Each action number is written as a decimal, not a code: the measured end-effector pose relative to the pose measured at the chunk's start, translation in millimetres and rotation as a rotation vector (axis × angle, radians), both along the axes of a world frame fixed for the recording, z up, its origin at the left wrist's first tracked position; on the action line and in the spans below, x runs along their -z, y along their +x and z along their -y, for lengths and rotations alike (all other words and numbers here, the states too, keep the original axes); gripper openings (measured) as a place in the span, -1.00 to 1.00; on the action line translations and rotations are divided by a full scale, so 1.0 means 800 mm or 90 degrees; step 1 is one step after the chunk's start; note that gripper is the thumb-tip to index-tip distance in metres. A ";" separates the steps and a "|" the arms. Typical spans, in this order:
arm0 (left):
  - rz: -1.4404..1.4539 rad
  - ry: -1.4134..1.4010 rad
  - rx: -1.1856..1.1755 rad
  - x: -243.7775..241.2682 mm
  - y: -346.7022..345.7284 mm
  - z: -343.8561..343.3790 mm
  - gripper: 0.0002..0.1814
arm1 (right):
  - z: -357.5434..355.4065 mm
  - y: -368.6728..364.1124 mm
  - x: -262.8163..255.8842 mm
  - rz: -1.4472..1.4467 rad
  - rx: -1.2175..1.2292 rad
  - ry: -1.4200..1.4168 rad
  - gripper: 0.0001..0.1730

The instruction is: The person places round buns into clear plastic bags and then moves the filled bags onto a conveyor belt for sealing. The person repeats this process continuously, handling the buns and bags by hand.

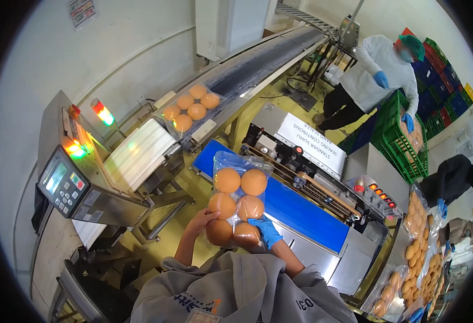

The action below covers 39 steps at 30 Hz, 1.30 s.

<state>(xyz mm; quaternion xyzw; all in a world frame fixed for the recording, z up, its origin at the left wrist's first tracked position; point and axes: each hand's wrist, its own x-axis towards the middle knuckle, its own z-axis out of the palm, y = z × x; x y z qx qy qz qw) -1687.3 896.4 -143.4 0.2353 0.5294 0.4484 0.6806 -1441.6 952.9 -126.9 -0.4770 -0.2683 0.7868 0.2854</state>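
Note:
A transparent plastic bag of round brown buns [236,204] is held up in front of my body, its buns in two columns. My left hand [200,221], bare, grips the bag's left side. On the lower right side, my right hand [268,231] in a blue glove holds the same bag. The bag's far end reaches over the blue belt [301,210] of a continuous band sealer [297,161], which runs along the right. Whether that end is sealed cannot be made out.
Another bag of buns [191,105] lies on the dark conveyor [244,76]. A machine with a control panel [61,181] and a lit signal tower [102,112] stand left. A co-worker [375,76] handles a green crate [396,137]. Many buns cover a metal table [386,258] at right.

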 end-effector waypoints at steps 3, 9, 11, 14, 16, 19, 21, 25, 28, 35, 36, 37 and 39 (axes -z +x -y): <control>0.027 -0.020 -0.080 -0.026 -0.008 0.031 -0.65 | 0.010 -0.020 -0.007 -0.018 -0.065 -0.026 -0.62; 0.111 -0.112 -0.151 -0.038 -0.035 0.137 -0.63 | 0.035 -0.084 -0.020 0.043 -0.351 0.052 -0.65; 0.075 -0.054 -0.282 -0.033 -0.058 0.191 -0.62 | 0.041 -0.105 -0.002 -0.019 -0.406 0.164 -0.62; 0.077 -0.030 -0.437 -0.050 -0.100 0.284 -0.64 | 0.040 -0.118 -0.035 -0.139 -0.461 0.019 -0.60; 0.142 -0.024 -0.597 -0.046 -0.140 0.333 -0.66 | 0.040 -0.119 -0.035 -0.139 -0.480 0.049 -0.60; 0.009 0.016 -0.856 -0.057 -0.204 0.381 -0.64 | 0.038 -0.105 -0.030 -0.080 -0.474 0.076 -0.62; -0.263 0.093 -0.937 -0.017 -0.311 0.462 -0.64 | 0.046 -0.101 -0.025 -0.062 -0.491 0.084 -0.64; -0.296 0.241 -1.093 -0.049 -0.450 0.475 -0.55 | 0.052 -0.063 -0.018 -0.129 -0.408 0.062 -0.70; -0.182 0.175 -1.090 -0.073 -0.496 0.443 -0.46 | 0.052 -0.030 -0.024 -0.145 -0.363 0.101 -0.71; -0.052 -0.081 -0.624 0.021 -0.226 0.223 -0.72 | 0.040 0.111 -0.038 0.048 -0.195 0.261 -0.66; -0.002 -0.157 -0.529 0.020 -0.149 0.193 -0.76 | 0.041 0.150 -0.037 0.060 -0.081 0.267 -0.67; 0.037 -0.225 -0.447 0.007 -0.073 0.177 -0.80 | 0.045 0.192 -0.041 0.064 0.012 0.274 -0.68; 0.117 -0.312 -0.273 -0.010 0.055 0.159 -0.86 | 0.050 0.277 -0.044 0.129 0.147 0.318 -0.70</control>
